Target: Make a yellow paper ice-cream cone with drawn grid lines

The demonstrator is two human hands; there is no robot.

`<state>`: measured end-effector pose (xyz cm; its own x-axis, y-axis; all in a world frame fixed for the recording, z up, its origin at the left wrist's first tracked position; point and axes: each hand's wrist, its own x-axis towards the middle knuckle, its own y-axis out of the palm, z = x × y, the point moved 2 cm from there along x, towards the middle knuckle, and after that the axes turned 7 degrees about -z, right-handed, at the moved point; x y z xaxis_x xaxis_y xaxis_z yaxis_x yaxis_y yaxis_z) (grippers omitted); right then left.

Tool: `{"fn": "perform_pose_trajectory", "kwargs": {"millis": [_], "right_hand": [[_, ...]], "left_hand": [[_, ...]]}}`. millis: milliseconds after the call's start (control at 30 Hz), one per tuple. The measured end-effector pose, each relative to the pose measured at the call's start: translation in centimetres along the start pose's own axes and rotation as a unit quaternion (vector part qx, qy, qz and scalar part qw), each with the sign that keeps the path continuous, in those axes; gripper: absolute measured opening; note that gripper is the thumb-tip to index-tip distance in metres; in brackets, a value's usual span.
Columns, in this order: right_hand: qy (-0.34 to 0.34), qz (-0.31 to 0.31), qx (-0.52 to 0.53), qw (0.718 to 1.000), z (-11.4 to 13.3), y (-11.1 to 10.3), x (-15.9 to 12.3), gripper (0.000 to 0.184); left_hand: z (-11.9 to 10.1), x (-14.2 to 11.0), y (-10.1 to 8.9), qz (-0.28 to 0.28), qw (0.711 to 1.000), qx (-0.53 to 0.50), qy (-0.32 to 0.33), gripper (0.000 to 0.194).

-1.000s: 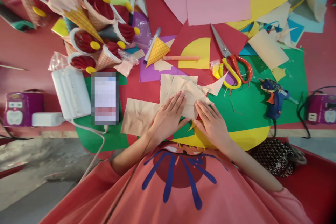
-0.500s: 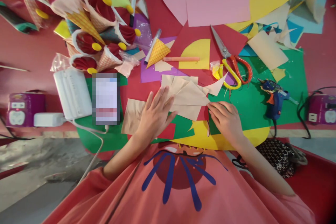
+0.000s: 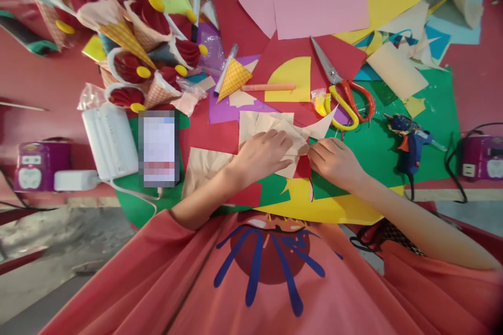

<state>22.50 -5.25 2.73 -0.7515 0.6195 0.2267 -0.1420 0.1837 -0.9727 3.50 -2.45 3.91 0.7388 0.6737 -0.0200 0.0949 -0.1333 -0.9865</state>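
Observation:
Several beige cloth pieces with zigzag-cut edges lie overlapped in front of me, the upper one folded to a corner at the right. My left hand rests across this cloth, fingers stretched rightward and pressing it flat. At that folded corner, my right hand has its thumb and fingers pinched together on the cloth; the fingertips partly hide the edge. Another beige cloth piece lies under my left wrist. A pale curved scrap sits just above my right fingers.
Beyond my hands lie scissors, a yellow paper cone and an orange pen. A glue gun is at right. A phone and white power strip stand left, below a heap of decorated cones.
My left hand has slid right across the cloth, towards the folded corner. My right hand has shifted slightly left and up, staying at the corner.

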Motion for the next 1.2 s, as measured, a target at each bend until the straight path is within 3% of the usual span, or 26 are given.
{"fn": "perform_pose_trajectory", "kwargs": {"millis": [100,167,233,333,400,467,567,667,767,833,1033,1200], "right_hand": [[0.022,0.009,0.027,0.999,-0.5,0.1,0.4,0.029],[0.036,-0.014,0.038,0.999,-1.0,-0.3,1.0,0.027],[0.057,-0.039,0.065,0.995,-1.6,-0.9,1.9,0.025],[0.128,-0.111,0.134,0.976,-2.5,-2.1,3.3,0.019],[0.204,-0.184,0.198,0.941,-2.8,-2.7,4.2,0.025],[0.277,-0.205,0.294,0.891,-2.9,-2.4,5.0,0.034],[0.336,-0.166,0.455,0.808,-2.4,-0.9,5.9,0.042],[0.368,-0.122,0.571,0.724,-2.0,1.0,6.7,0.046],[0.394,-0.11,0.631,0.659,-1.9,2.2,7.1,0.045],[0.405,-0.105,0.653,0.631,-2.0,2.7,7.2,0.04],[0.427,-0.122,0.671,0.593,-2.3,3.4,6.8,0.034],[0.442,-0.133,0.688,0.56,-2.5,3.5,6.5,0.029]], "left_hand": [[0.0,0.2,0.2,-0.005,1.0,-0.012,0.001,0.032],[0.0,0.4,0.3,-0.014,1.0,-0.021,-0.009,0.019],[0.3,0.6,0.2,-0.034,0.998,-0.036,-0.042,0.011],[1.6,0.8,-0.5,-0.089,0.982,-0.113,-0.125,0.015],[2.8,0.9,-1.1,-0.137,0.947,-0.228,-0.178,0.017],[4.0,0.9,-1.5,-0.193,0.884,-0.374,-0.204,0.014],[5.1,0.9,-1.3,-0.222,0.781,-0.539,-0.223,0.012],[5.4,0.9,-0.4,-0.227,0.727,-0.603,-0.238,0.02],[5.4,0.9,0.5,-0.231,0.702,-0.629,-0.243,0.027],[5.6,0.9,1.0,-0.226,0.692,-0.64,-0.245,0.03],[6.2,0.7,1.8,-0.171,0.683,-0.662,-0.258,0.034],[6.2,0.5,1.6,-0.176,0.668,-0.678,-0.253,0.031]]}}
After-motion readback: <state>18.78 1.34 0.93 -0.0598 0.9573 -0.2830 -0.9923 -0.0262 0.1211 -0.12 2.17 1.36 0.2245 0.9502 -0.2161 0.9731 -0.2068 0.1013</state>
